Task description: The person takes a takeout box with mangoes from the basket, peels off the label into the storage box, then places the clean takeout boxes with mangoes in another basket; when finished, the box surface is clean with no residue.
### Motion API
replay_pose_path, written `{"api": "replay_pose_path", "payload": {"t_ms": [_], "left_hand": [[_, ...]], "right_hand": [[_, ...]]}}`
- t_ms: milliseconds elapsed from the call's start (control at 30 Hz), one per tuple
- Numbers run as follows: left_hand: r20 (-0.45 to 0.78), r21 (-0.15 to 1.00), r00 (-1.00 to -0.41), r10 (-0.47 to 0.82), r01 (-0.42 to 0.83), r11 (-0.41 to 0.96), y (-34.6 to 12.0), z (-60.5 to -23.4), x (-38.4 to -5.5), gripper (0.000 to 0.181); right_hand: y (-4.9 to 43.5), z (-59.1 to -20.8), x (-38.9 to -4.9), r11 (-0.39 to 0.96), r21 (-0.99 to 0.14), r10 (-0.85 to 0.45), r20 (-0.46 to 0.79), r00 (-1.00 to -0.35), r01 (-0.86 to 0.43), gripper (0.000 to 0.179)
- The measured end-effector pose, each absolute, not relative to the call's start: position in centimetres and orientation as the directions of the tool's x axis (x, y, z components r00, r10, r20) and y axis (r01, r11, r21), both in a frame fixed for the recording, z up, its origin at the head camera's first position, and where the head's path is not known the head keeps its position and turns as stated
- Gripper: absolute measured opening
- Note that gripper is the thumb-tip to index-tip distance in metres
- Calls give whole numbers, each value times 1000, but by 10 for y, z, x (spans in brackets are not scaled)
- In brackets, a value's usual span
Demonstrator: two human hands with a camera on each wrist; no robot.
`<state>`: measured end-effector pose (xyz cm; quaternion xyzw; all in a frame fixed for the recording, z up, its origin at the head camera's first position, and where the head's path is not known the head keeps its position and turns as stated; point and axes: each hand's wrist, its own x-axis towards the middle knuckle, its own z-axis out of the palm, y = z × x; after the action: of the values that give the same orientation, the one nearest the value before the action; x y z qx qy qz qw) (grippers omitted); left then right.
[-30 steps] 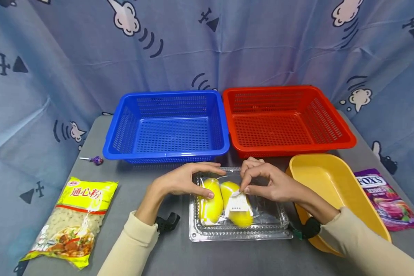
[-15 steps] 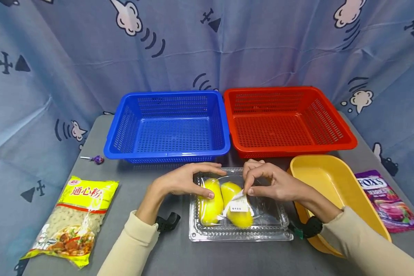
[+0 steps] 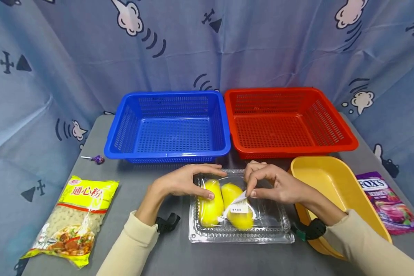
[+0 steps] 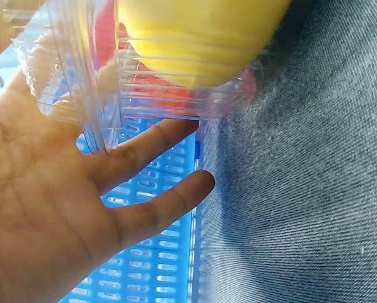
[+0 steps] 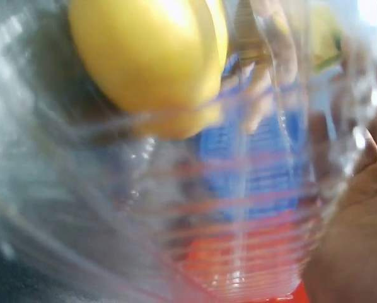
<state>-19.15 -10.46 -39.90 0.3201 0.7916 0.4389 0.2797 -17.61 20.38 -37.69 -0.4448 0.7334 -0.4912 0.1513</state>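
Note:
A clear plastic clamshell container (image 3: pixel 274 234) lies on the table with two yellow mangoes (image 3: pixel 211 209) inside, under its lid. My left hand (image 3: pixel 183 181) holds the container's far left corner, thumb on the lid. In the left wrist view, two fingers (image 4: pixel 157 214) extend straight beside the clear wall. A white label (image 3: pixel 239 208) is stuck to the lid above the right-hand mango (image 3: pixel 242 223), its upper corner lifted. My right hand (image 3: pixel 277 184) pinches that raised corner between thumb and index finger. The right wrist view is blurred and does not show the pinch.
Behind the container stand a blue basket (image 3: pixel 167 155) and a red basket (image 3: pixel 296 147). A yellow bin (image 3: pixel 360 207) sits under my right forearm, with a purple FOX'S candy bag (image 3: pixel 388 203) beyond. At left lie a macaroni bag (image 3: pixel 72 218) and a lollipop (image 3: pixel 97 159).
My right hand has drawn slightly right, peeling the label's corner further up off the lid. My left hand keeps its place on the container.

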Motion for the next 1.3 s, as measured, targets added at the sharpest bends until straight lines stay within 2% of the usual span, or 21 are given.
{"api": "replay_pose_path", "payload": {"t_ms": [200, 567, 1067, 1300], "left_hand": [[-158, 869, -643, 749, 270, 414, -103, -401, -191, 62], [-161, 867, -638, 753, 273, 416, -103, -399, -189, 61], [-139, 866, -623, 770, 301, 400, -100, -398, -187, 62], [-103, 866, -609, 786, 334, 372, -102, -400, -190, 64]], "right_hand": [[207, -371, -172, 152, -873, -805, 163, -570, -464, 33], [210, -368, -167, 205, -886, -802, 91, -590, -416, 26], [215, -371, -164, 115, -948, -809, 85, -582, -298, 24], [211, -372, -158, 235, -891, -761, 81, -643, -390, 23]]}}
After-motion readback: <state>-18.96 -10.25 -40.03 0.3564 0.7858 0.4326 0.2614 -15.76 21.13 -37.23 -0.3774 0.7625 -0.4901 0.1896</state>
